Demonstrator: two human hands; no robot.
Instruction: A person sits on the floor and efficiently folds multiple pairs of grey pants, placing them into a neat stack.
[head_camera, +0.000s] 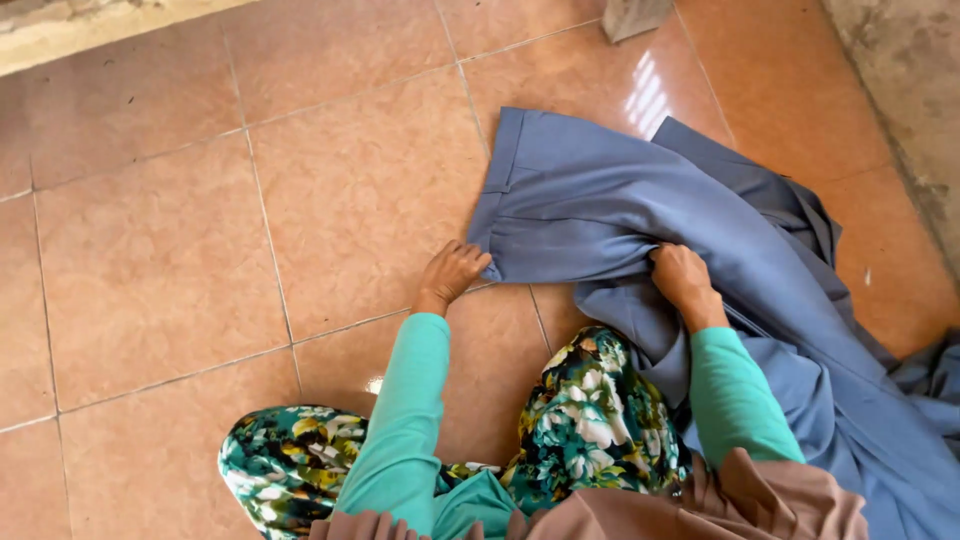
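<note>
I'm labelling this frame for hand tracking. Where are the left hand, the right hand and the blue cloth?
left hand (452, 274), head view, on the back of the hand at the cloth's edge.
right hand (682, 276), head view, on the knuckles gripping a fold.
blue cloth (590, 195), head view, on its flat spread part.

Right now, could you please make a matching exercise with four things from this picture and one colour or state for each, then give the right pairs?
Things:
1. left hand
2. right hand
3. floor tiles
4. sleeves

States or colours:
A. orange-brown and glossy
B. gripping a bunched fold of the blue-grey garment
C. teal green
D. holding the garment's lower left edge

Pairs: 1-D, 2-B, 3-A, 4-C
</note>
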